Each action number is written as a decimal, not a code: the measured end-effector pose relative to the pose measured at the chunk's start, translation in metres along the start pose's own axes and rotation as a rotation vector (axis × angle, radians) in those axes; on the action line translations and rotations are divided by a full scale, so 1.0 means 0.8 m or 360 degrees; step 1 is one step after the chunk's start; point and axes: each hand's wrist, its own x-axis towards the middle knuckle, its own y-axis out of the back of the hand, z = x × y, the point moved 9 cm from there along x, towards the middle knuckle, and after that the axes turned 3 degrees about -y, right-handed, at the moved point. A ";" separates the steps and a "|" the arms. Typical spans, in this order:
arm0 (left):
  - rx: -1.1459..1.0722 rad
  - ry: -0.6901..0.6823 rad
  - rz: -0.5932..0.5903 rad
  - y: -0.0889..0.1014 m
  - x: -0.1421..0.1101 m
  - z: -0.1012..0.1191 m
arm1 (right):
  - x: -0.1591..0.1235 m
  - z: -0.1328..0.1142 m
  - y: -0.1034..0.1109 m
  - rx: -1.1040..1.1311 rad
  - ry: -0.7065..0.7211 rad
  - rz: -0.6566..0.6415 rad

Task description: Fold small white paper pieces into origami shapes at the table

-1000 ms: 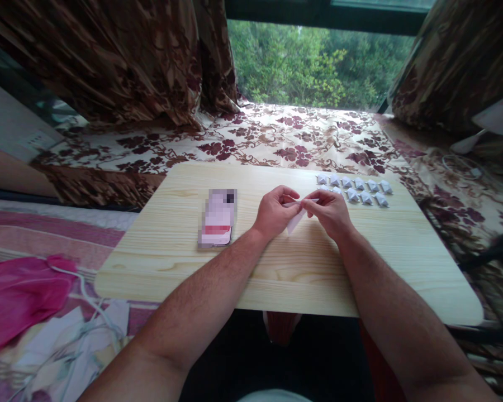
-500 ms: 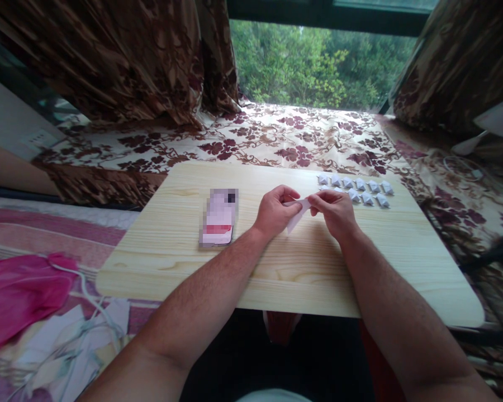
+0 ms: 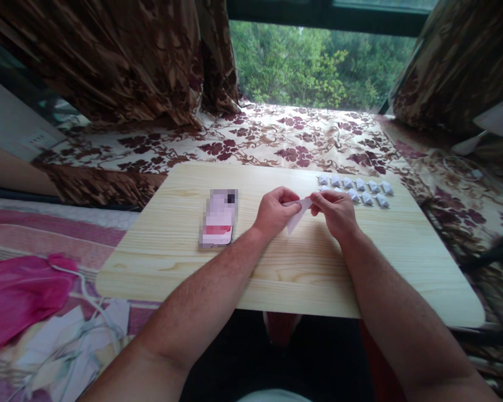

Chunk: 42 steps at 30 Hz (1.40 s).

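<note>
Between my two hands is a small piece of white paper [image 3: 297, 218], its pointed lower end hanging over the table. My left hand [image 3: 277, 209] pinches its left side between thumb and fingers. The fingertips of my right hand [image 3: 334, 207] are closed on its upper right corner. Behind and to the right of my right hand stand several small folded paper pieces [image 3: 366, 199] with peaked tops, set out in two rows. My right hand hides part of the nearer row.
A phone [image 3: 220, 218], partly pixelated, lies left of my hands on the light wooden table [image 3: 151, 251]. Paper sheets [image 3: 54, 335], a white cable [image 3: 86, 287] and pink cloth [image 3: 25, 296] are on the bed at left. Patterned fabric [image 3: 302, 134] covers the window ledge beyond.
Both hands keep their grip on the paper and stay in nearly the same place. My right fingertips have shifted very slightly along its upper corner.
</note>
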 end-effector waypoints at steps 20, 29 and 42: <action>0.0152 0.0050 0.0000 0.000 -0.001 0.000 | -0.003 -0.005 -0.008 -0.0025 0.0066 -0.0021; 0.0079 0.0021 -0.0005 -0.001 -0.001 0.004 | -0.003 -0.005 -0.009 -0.0008 0.0079 -0.0024; 0.0079 0.0043 0.0057 0.001 -0.001 0.005 | -0.003 -0.005 -0.008 0.0014 0.0124 -0.0004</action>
